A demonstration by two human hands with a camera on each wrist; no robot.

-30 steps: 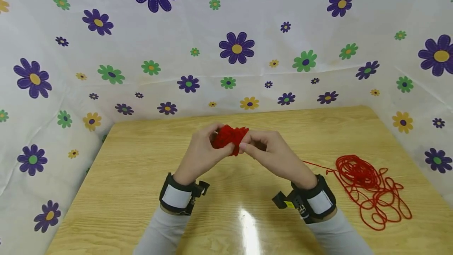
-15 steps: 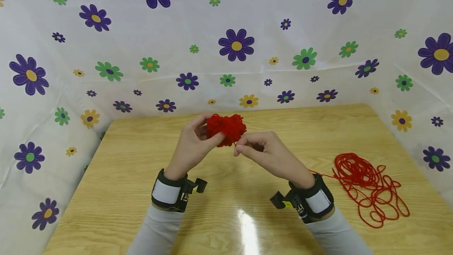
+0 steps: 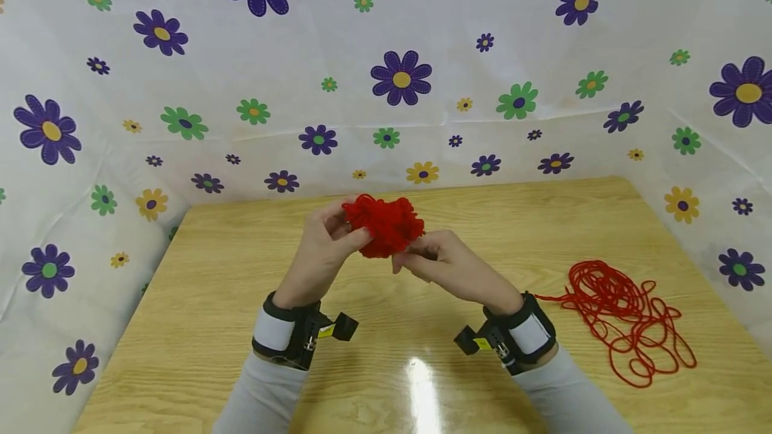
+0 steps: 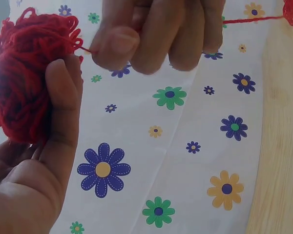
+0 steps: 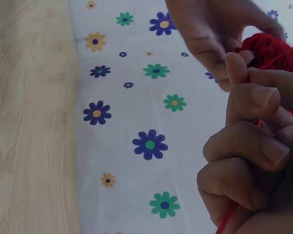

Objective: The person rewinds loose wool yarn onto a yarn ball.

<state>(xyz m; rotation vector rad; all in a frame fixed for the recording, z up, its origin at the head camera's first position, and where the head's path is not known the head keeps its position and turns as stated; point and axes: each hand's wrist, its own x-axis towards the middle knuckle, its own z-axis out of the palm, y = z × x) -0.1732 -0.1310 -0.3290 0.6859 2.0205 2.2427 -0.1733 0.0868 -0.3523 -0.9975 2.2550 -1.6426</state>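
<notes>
A fluffy ball of red yarn (image 3: 388,225) is held up above the table by my left hand (image 3: 326,250), its thumb across the near side and fingers behind. In the left wrist view the yarn ball (image 4: 31,73) shows many loose loops. Close to its lower right, my right hand (image 3: 449,265) pinches a strand of the same yarn between thumb and forefinger. In the right wrist view the strand (image 5: 228,217) runs through the curled fingers of the right hand (image 5: 246,141). It comes out behind the right wrist toward the loose yarn.
A loose tangle of red yarn (image 3: 615,300) lies on the right side of the wooden table (image 3: 211,327), joined to the strand. White cloth (image 3: 338,32) printed with flowers walls in the back and sides. Each wrist wears a black strap with a small camera.
The left hand has shifted left with the yarn ball and turned it. The right hand has drawn slightly away from the ball with the strand, then come back close under it.
</notes>
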